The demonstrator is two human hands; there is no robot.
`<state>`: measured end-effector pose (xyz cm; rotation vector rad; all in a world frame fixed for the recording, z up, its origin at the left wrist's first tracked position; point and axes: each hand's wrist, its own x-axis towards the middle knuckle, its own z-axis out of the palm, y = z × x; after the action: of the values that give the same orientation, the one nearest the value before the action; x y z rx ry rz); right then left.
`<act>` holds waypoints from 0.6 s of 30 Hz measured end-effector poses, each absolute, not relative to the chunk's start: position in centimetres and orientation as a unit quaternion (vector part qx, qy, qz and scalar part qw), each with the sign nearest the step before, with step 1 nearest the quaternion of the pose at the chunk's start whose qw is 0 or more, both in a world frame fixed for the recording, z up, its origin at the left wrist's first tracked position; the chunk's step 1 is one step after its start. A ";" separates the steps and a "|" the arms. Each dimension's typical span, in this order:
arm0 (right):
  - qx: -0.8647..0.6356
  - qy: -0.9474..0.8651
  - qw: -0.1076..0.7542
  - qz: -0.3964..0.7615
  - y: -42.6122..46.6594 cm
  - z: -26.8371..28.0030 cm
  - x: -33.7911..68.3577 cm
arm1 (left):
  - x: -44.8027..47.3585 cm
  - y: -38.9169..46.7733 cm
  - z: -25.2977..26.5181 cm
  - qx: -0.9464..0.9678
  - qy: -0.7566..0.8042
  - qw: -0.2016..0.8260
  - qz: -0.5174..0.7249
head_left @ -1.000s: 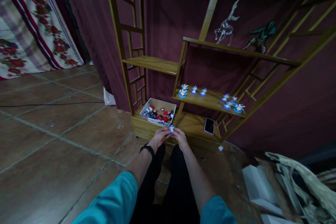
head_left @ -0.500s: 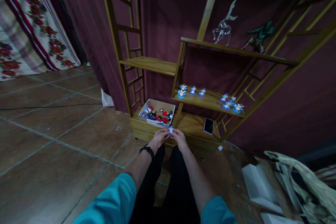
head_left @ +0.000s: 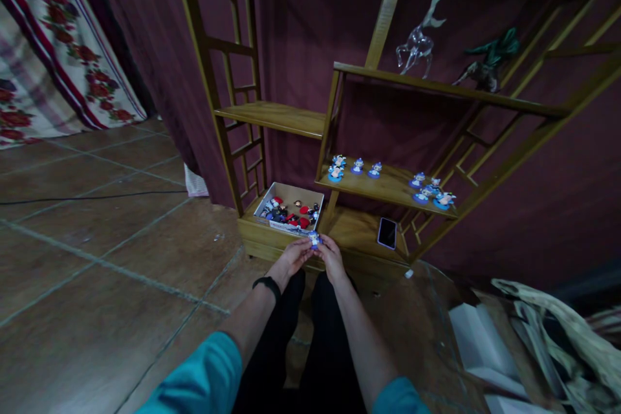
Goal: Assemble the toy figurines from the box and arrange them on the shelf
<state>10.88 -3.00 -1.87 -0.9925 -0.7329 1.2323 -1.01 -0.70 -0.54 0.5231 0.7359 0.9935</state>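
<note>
Sleeves [head_left: 198,372] in teal reach in from the near edge, with dark trousers [head_left: 330,343] between the forearms and a black wristband [head_left: 268,285] on the left wrist. Ahead of the knees, the left hand [head_left: 294,256] and right hand [head_left: 332,257] meet around a small purple-and-white toy figurine [head_left: 314,239], the fingers of both clamped on it from its left and right sides. It sits right at the fingertips, midway between the two, so neither hand is nearer to it. Its long axis seems to run upright, head at the top and purplish base below; at this size a slight lean cannot be told.

Just beyond the held piece and a little to its left, a topless cardboard box [head_left: 297,192] rests on the low wooden cabinet [head_left: 268,244], holding a jumble of red, black and white toys [head_left: 291,215]. Farther right on the same level lies a smartphone [head_left: 387,233], dark screen up.

Higher and to the right of the fingers, a wooden shelf [head_left: 391,187] bears similar figurines: a pair [head_left: 336,173] at its left end, two purple-based ones [head_left: 358,166] just beside these, and, well apart, a close group [head_left: 423,195] toward the right end. On the ledge above, a clear glass animal [head_left: 418,48] stands left of a dark green sculpture [head_left: 492,59]. Behind everything hangs a maroon curtain [head_left: 295,45].
</note>
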 end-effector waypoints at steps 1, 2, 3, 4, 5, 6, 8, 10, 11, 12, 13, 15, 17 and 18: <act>-0.440 -0.321 0.642 0.540 -3.0 -1.8 10.9 | -1.0 -0.7 -0.5 0.246 0.337 0.786 0.455; -0.444 -0.321 0.639 0.540 -3.0 -1.8 10.8 | -1.1 -0.6 -0.4 0.250 0.333 0.790 0.450; -0.447 -0.321 0.638 0.539 -3.0 -1.7 10.8 | -1.1 -0.5 -0.4 0.253 0.328 0.793 0.446; -0.448 -0.322 0.637 0.538 -3.1 -1.6 10.8 | -1.0 -0.5 -0.4 0.258 0.323 0.796 0.443; -0.448 -0.322 0.638 0.537 -3.1 -1.5 10.8 | -1.0 -0.5 -0.5 0.261 0.317 0.798 0.441; -0.448 -0.322 0.639 0.536 -3.2 -1.4 10.8 | -1.0 -0.4 -0.5 0.264 0.312 0.799 0.441; -0.447 -0.323 0.641 0.533 -3.3 -1.2 10.9 | -0.9 -0.4 -0.6 0.267 0.307 0.800 0.442; -0.450 -0.327 0.642 0.528 -3.4 -1.1 11.0 | -0.9 -0.4 -0.7 0.267 0.301 0.803 0.440; -0.452 -0.330 0.642 0.524 -3.5 -1.0 11.0 | -0.9 -0.5 -0.7 0.266 0.297 0.806 0.438; -0.456 -0.334 0.641 0.519 -3.5 -0.9 11.1 | -0.9 -0.5 -0.8 0.266 0.292 0.810 0.434; -0.459 -0.337 0.642 0.514 -3.6 -0.9 11.1 | -1.0 -0.5 -0.8 0.265 0.288 0.813 0.431; -0.463 -0.347 0.643 0.502 -3.7 -0.7 11.2 | -1.0 -0.6 -0.9 0.266 0.283 0.817 0.427; -0.465 -0.357 0.643 0.493 -3.7 -0.6 11.1 | -1.0 -0.6 -0.8 0.269 0.282 0.816 0.427; -0.467 -0.362 0.642 0.489 -3.7 -0.6 11.1 | -1.0 -0.7 -0.8 0.270 0.282 0.815 0.429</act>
<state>11.06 -3.73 -0.61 -1.0645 -0.8239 1.1141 -0.96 -0.69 -0.77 0.5761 0.6017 0.9150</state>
